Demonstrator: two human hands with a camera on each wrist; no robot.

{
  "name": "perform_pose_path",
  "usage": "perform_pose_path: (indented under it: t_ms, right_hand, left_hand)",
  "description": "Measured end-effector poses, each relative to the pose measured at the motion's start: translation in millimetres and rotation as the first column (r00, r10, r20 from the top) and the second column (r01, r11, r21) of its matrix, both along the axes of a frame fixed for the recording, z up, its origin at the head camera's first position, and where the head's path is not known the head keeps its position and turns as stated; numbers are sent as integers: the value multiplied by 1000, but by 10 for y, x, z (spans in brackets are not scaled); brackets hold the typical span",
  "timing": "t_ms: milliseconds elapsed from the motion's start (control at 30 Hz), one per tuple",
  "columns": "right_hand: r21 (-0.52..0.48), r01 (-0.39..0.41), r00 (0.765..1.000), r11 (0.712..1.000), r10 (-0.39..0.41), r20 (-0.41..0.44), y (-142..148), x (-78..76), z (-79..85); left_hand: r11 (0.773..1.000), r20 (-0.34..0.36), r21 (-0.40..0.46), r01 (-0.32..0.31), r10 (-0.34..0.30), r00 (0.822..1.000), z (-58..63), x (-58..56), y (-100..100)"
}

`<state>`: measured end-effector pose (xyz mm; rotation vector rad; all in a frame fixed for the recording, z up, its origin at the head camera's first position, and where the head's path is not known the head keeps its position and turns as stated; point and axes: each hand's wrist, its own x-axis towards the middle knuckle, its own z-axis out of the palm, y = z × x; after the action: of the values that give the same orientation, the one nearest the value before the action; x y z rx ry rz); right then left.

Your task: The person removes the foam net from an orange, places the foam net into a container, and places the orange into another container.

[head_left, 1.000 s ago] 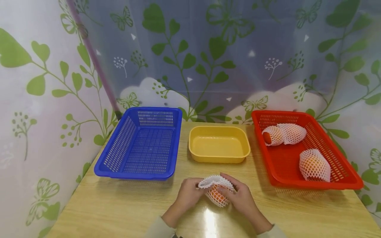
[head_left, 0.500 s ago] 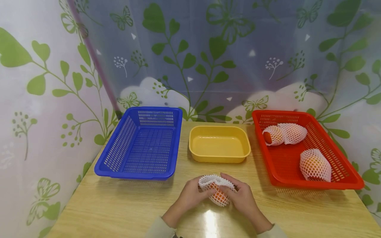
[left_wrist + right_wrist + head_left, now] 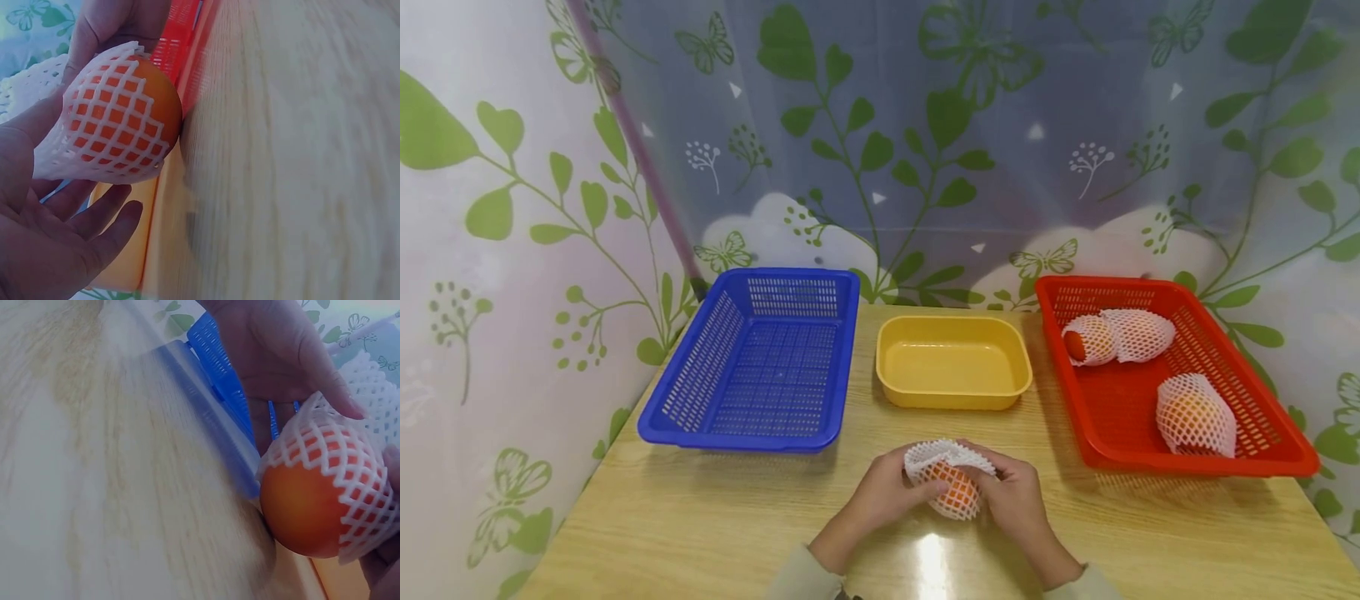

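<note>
The left hand [image 3: 883, 492] and right hand [image 3: 1018, 500] grip a white foam net [image 3: 927, 454] from either side. Between them, the orange-coloured fruit [image 3: 297, 509] inside shows its bare end toward the bench [image 3: 700, 517]. Beyond the hands sits a yellow tray [image 3: 955, 367]; a blue basket [image 3: 775, 375] stands ahead-left of them, a red basket [image 3: 1116, 417] ahead-right.

Smooth, round orange fruit [image 3: 299, 511], partly wrapped in a white foam-mesh net sleeve [image 3: 55, 153], one rounded end bare, sleeve loose past the other, held between left hand [image 3: 889, 488] and right hand [image 3: 1015, 498]
</note>
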<state>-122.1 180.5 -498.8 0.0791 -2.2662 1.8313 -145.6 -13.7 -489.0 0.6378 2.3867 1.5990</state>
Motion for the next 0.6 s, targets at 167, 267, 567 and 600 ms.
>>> perform_pose_path:
  t_ms: [167, 267, 567, 600]
  right_hand:
    - [-30, 8, 1000, 1000, -8, -6, -3, 3, 0]
    - [0, -33, 999, 999, 33, 5, 7, 3, 12]
    - [87, -186, 979, 979, 177, 102, 47, 31, 42]
    - [92, -193, 977, 977, 183, 110, 49, 31, 45]
  left_hand:
    - [1000, -6, -22, 7, -7, 1000, 4, -1, -5]
    - [1000, -9, -29, -4, 4, 1000, 0, -7, -8]
    - [1000, -33, -1, -31, 31, 999, -21, -2, -19]
    - [999, -45, -1, -35, 35, 998, -24, -2, -21]
